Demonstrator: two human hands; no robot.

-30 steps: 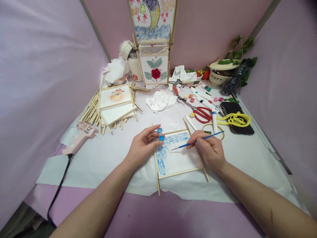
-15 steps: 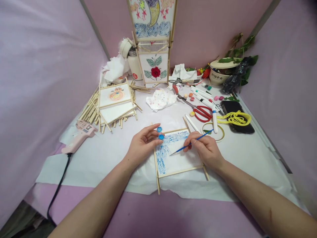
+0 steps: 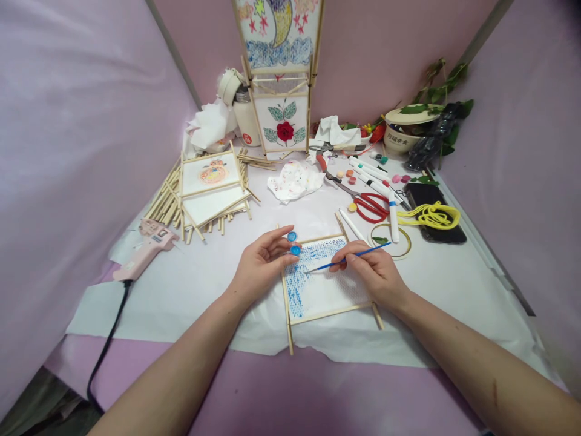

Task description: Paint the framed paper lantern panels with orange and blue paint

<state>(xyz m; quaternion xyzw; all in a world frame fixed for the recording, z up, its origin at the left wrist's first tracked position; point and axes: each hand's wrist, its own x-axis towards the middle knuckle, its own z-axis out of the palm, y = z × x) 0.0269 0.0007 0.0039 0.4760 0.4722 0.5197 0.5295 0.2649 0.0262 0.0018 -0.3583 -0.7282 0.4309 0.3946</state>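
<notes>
Between the thumb and fingers of my left hand (image 3: 263, 257) is a small open paint pot (image 3: 295, 251) of blue paint, its round lid (image 3: 292, 237) just above it. My right hand (image 3: 372, 266) pinches a thin blue paintbrush (image 3: 333, 263), its tip over the white panel. That panel (image 3: 336, 287) lies flat in a frame of thin wooden sticks (image 3: 331, 315). Blue dabs cover its left side and upper part, with darker ones along the top edge; the lower right is white. My right hand rests over the frame's right side and hides part of it.
At left lie a pink glue gun (image 3: 147, 248) and a pile of sticks (image 3: 166, 203) under a painted framed panel (image 3: 211, 172). A tall painted lantern (image 3: 284, 121) stands behind. Red-handled scissors (image 3: 372, 208), markers (image 3: 394, 221), yellow cord (image 3: 431, 216) and a phone (image 3: 447, 235) are at right.
My right hand has shifted the brush tip slightly left and up over the panel, and the brush lies at a flatter angle. My left hand stays in place with the paint pot.
</notes>
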